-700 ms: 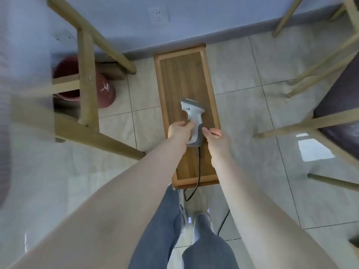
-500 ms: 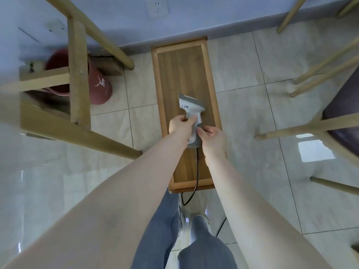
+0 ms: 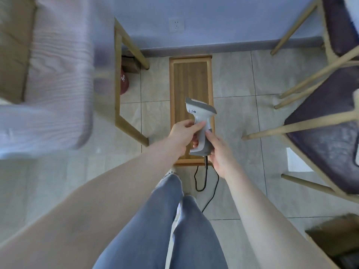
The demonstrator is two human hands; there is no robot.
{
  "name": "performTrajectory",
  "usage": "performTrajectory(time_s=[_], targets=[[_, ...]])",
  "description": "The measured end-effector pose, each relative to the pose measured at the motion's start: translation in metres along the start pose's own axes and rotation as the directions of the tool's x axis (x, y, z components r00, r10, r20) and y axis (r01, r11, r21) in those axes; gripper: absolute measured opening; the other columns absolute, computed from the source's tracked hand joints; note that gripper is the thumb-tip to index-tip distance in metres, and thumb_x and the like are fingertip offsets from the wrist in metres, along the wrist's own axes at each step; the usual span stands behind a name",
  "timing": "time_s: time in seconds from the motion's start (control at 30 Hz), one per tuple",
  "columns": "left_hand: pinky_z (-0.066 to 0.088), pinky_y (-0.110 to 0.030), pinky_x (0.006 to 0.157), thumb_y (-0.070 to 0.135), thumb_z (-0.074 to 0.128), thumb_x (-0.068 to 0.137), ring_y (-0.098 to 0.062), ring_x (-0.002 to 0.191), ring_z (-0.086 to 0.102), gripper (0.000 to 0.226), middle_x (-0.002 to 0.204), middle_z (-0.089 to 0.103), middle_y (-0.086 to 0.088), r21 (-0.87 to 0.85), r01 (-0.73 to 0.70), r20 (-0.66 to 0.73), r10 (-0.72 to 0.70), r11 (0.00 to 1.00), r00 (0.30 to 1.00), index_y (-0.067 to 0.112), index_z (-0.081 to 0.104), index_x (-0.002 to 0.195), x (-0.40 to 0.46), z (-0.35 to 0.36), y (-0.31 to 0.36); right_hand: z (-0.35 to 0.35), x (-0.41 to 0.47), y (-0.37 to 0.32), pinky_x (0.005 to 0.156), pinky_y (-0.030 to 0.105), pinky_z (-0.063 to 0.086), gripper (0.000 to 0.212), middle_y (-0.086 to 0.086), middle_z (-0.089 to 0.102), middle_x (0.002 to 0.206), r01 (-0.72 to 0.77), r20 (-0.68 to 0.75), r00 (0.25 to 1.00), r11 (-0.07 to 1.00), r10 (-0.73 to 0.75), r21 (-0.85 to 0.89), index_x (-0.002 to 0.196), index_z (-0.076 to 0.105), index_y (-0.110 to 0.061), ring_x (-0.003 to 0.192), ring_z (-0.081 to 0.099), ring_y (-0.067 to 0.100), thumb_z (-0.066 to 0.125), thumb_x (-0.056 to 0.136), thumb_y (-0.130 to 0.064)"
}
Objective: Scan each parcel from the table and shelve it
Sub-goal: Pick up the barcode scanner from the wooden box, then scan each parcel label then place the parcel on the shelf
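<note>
A white and grey handheld barcode scanner (image 3: 201,121) is lifted above a low wooden stool (image 3: 191,80) on the tiled floor. My left hand (image 3: 184,133) grips its handle from the left. My right hand (image 3: 218,152) holds the grey base of the handle from the right. Its black cable (image 3: 204,179) hangs down and loops on the floor. A blurred table edge with a pale striped parcel (image 3: 48,74) fills the upper left. A brown cardboard parcel (image 3: 334,235) shows at the lower right corner.
Wooden table legs (image 3: 118,78) stand left of the stool, with a dark red bucket (image 3: 124,84) behind them. A wooden chair with a dark seat (image 3: 326,129) stands on the right. A wall socket (image 3: 175,25) sits on the blue wall. My jeans-clad legs (image 3: 171,230) are below.
The scanner has been lifted off the stool in both hands, and its handle now tilts toward me. The camera has pulled back and up, bringing the table top into view on the left.
</note>
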State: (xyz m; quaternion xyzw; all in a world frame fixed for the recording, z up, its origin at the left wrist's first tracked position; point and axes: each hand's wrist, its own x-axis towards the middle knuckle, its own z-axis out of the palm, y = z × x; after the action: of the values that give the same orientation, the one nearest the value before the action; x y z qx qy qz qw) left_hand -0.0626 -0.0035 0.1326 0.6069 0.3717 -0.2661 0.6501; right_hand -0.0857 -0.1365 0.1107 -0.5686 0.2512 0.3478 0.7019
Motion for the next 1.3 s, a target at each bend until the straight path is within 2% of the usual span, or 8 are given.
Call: performTrajectory(time_s=[0.2, 0.3, 0.43, 0.67, 0.83, 0.97, 1.1, 1.3], targets=[[0.052, -0.027, 0.059, 0.026, 0.081, 0.082, -0.019, 0.068, 0.063, 0.017, 0.079, 0.069, -0.007, -0.19, 0.083, 0.074, -0.07, 0.978, 0.995, 0.013, 0.071, 0.078, -0.134, -0.015, 0.026, 0.028, -0.13, -0.045, 0.086, 0.029, 0.055, 0.025, 0.002, 0.076, 0.096, 0.007, 0.073, 0.997, 1.0, -0.006, -0.019, 0.106, 0.07, -0.017, 0.089, 0.072, 0.013, 0.05, 0.1, -0.031], [0.051, -0.02, 0.049, 0.023, 0.081, 0.082, -0.013, 0.054, 0.064, 0.017, 0.068, 0.069, -0.002, -0.225, 0.053, 0.089, -0.033, 0.973, 0.995, 0.01, 0.071, 0.085, -0.194, -0.034, 0.042, 0.057, -0.187, -0.067, 0.08, 0.029, 0.059, 0.031, 0.007, 0.074, 0.1, 0.019, 0.107, 0.994, 1.0, -0.021, 0.017, 0.111, 0.068, -0.014, 0.091, 0.07, 0.018, 0.047, 0.101, -0.034], [0.053, -0.02, 0.059, 0.027, 0.079, 0.084, -0.011, 0.051, 0.058, 0.022, 0.075, 0.067, -0.003, -0.174, -0.04, 0.146, 0.066, 0.984, 0.987, 0.008, 0.072, 0.093, -0.255, -0.073, 0.059, 0.108, -0.238, -0.09, 0.105, 0.048, 0.047, 0.065, 0.013, 0.069, 0.125, -0.016, 0.116, 0.993, 0.997, 0.006, 0.078, 0.128, 0.062, -0.015, 0.118, 0.064, 0.028, 0.055, 0.081, -0.06], [0.037, -0.018, 0.048, 0.029, 0.074, 0.089, -0.012, 0.047, 0.041, 0.015, 0.059, 0.048, 0.002, -0.223, -0.208, 0.088, 0.232, 0.952, 0.969, 0.015, 0.069, 0.082, -0.317, -0.167, 0.085, 0.216, -0.269, -0.109, 0.1, 0.05, 0.05, 0.062, 0.015, 0.074, 0.108, -0.057, 0.189, 0.981, 0.994, 0.039, 0.093, 0.123, 0.066, -0.014, 0.101, 0.07, 0.028, 0.049, 0.09, -0.063], [0.048, -0.026, 0.076, 0.031, 0.071, 0.091, -0.015, 0.058, 0.056, 0.019, 0.065, 0.056, 0.001, -0.256, -0.327, 0.034, 0.346, 0.91, 0.938, 0.015, 0.066, 0.081, -0.328, -0.25, 0.099, 0.299, -0.269, -0.12, 0.104, 0.052, 0.046, 0.058, 0.016, 0.07, 0.118, -0.062, 0.274, 0.961, 0.994, 0.034, 0.094, 0.124, 0.068, -0.015, 0.113, 0.064, 0.031, 0.055, 0.091, -0.06], [0.05, -0.021, 0.077, 0.032, 0.069, 0.093, -0.006, 0.089, 0.066, 0.013, 0.086, 0.071, 0.01, -0.198, -0.429, -0.177, 0.398, 0.881, 0.9, 0.021, 0.073, 0.097, -0.319, -0.328, 0.112, 0.353, -0.258, -0.123, 0.073, 0.033, 0.056, 0.058, 0.006, 0.07, 0.087, -0.059, 0.314, 0.949, 0.98, -0.004, 0.192, 0.13, 0.064, -0.012, 0.074, 0.068, 0.018, 0.047, 0.096, -0.057], [0.046, -0.03, 0.085, 0.034, 0.064, 0.095, -0.021, 0.111, 0.059, 0.043, 0.123, 0.062, -0.003, 0.111, -0.445, -0.438, 0.446, 0.889, 0.781, 0.012, 0.06, 0.132, -0.277, -0.395, 0.133, 0.39, -0.243, -0.119, 0.061, 0.022, 0.052, 0.059, 0.003, 0.061, 0.077, -0.009, 0.245, 0.967, 0.957, -0.066, 0.29, 0.132, 0.063, -0.01, 0.063, 0.056, 0.01, 0.048, 0.097, -0.054], [0.034, -0.042, 0.108, 0.055, 0.058, 0.094, -0.034, 0.135, 0.036, 0.068, 0.146, 0.038, -0.015, 0.6, -0.103, -0.46, 0.447, 0.794, 0.767, 0.012, 0.043, 0.144, -0.23, -0.417, 0.152, 0.412, -0.241, -0.113, 0.064, 0.021, 0.051, 0.057, 0.0, 0.061, 0.077, 0.036, 0.179, 0.98, 0.959, -0.089, 0.28, 0.124, 0.068, -0.012, 0.064, 0.056, 0.01, 0.049, 0.095, -0.058]])
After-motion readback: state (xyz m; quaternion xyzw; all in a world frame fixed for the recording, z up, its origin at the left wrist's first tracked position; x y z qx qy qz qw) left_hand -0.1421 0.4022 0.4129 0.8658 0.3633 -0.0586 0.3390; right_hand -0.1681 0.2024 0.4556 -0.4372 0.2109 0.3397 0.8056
